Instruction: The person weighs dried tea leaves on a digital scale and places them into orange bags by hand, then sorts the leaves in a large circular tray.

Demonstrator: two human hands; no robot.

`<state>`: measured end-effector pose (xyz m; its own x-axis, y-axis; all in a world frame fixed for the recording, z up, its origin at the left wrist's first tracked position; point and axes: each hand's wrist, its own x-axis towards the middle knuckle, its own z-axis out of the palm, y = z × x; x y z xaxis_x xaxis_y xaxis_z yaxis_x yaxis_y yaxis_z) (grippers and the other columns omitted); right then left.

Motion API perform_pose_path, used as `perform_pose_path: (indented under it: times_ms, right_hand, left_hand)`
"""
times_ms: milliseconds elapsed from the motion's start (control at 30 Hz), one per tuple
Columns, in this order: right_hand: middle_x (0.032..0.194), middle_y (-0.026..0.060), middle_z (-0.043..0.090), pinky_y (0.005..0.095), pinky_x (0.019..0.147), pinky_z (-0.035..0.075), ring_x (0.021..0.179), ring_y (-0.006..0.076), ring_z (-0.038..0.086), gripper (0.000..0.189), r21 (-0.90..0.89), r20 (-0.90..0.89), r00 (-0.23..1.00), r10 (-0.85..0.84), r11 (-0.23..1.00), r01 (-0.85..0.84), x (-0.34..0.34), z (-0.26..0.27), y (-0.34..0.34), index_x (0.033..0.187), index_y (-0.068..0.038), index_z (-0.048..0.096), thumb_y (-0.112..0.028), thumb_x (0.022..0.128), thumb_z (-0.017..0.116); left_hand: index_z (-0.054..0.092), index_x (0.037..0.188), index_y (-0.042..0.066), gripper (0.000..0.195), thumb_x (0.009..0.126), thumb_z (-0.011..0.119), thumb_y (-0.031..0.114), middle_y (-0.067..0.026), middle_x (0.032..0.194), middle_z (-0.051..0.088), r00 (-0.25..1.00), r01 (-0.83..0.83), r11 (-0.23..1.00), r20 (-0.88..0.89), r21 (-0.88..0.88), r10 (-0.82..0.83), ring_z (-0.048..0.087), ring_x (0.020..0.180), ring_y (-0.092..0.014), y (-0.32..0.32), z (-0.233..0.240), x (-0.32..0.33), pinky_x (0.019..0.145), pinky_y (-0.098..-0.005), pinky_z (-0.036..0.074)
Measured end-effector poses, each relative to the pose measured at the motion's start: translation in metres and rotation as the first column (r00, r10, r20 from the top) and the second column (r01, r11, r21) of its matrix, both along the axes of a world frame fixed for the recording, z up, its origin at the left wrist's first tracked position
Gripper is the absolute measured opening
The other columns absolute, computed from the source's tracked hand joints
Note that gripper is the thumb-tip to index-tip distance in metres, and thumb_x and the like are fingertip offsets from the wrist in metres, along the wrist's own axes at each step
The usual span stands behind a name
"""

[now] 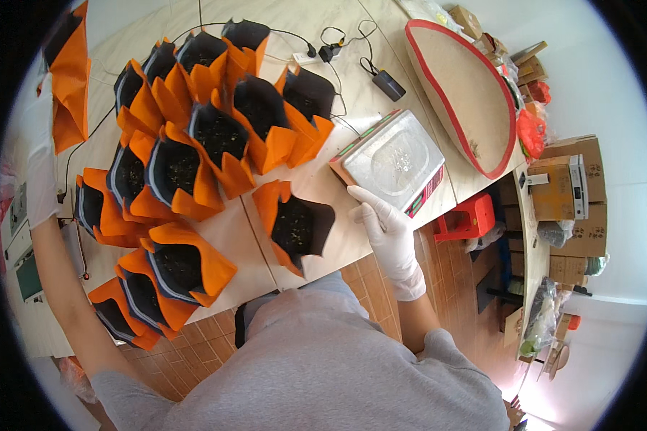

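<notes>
At the upper left, my left hand (39, 116), in a white glove, holds an orange bag (71, 91) with a dark lining. My right hand (385, 229), also gloved, hangs by the front corner of a digital scale (407, 148); its fingers are loosely bent with nothing between them. The scale's metal top carries a faint ring mark and bears no bag. One open orange bag (296, 226) with dark, speckled loose material stands near the table's front edge. Several more such bags (215, 134) crowd the left side of the table, their mouths open.
A shallow red-rimmed tray (507, 137) lies at the back right. A power strip (304, 57), cables and a black adapter (389, 85) sit behind the scale. A red plastic stool (466, 215) is below the table edge. Cardboard boxes (577, 226) stand on a side shelf.
</notes>
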<state>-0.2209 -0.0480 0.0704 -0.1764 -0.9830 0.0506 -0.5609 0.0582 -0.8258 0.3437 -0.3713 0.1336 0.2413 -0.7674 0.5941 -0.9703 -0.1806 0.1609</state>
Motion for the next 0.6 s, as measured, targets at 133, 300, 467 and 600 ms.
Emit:
perform_pose_path:
  times_ms: [133,300,467,600]
  right_hand:
    - [0.083,0.0105,0.071,0.0261,0.070,0.054,0.074,0.0154,0.069,0.028,-0.096,0.063,0.997,0.046,0.995,-0.040,-0.062,-0.007,-0.006,0.117,-0.008,0.067,-0.003,0.090,0.060]
    - [0.082,0.0062,0.070,0.0235,0.069,0.052,0.075,0.0102,0.067,0.026,-0.070,0.132,0.987,-0.093,0.992,0.103,-0.157,-0.008,0.001,0.118,-0.007,0.067,-0.004,0.094,0.058]
    - [0.082,0.0046,0.070,0.0224,0.070,0.052,0.075,0.0080,0.065,0.026,-0.080,0.163,0.981,-0.108,0.989,0.122,-0.243,-0.016,0.017,0.119,-0.008,0.067,-0.004,0.095,0.057]
    - [0.080,0.0045,0.070,0.0226,0.072,0.051,0.076,0.0074,0.065,0.027,-0.040,0.173,0.969,-0.176,0.982,0.186,-0.285,-0.015,0.035,0.120,-0.009,0.066,-0.004,0.095,0.057]
  left_hand:
    - [0.062,0.123,0.011,0.043,0.097,0.053,0.043,-0.0078,0.112,0.066,0.961,0.214,0.970,-0.156,-0.115,-0.230,0.064,0.096,-0.018,0.041,0.054,-0.107,0.087,-0.0272,0.047]
    - [0.066,0.118,0.005,0.043,0.092,0.064,0.039,-0.0052,0.104,0.067,0.712,0.542,0.827,-0.439,-0.151,-0.547,0.062,0.083,-0.012,0.070,0.053,-0.335,0.078,-0.0226,0.050]
    - [0.068,0.101,0.004,0.026,0.088,0.066,0.027,-0.0119,0.089,0.069,0.606,0.721,0.685,-0.386,-0.101,-0.695,0.065,0.080,-0.019,0.126,0.009,-0.530,0.076,-0.0306,0.050]
    - [0.067,0.086,0.009,0.011,0.083,0.069,0.019,-0.0089,0.080,0.067,0.471,0.807,0.567,-0.402,-0.162,-0.785,0.064,0.069,-0.028,0.156,-0.059,-0.634,0.063,-0.0353,0.051]
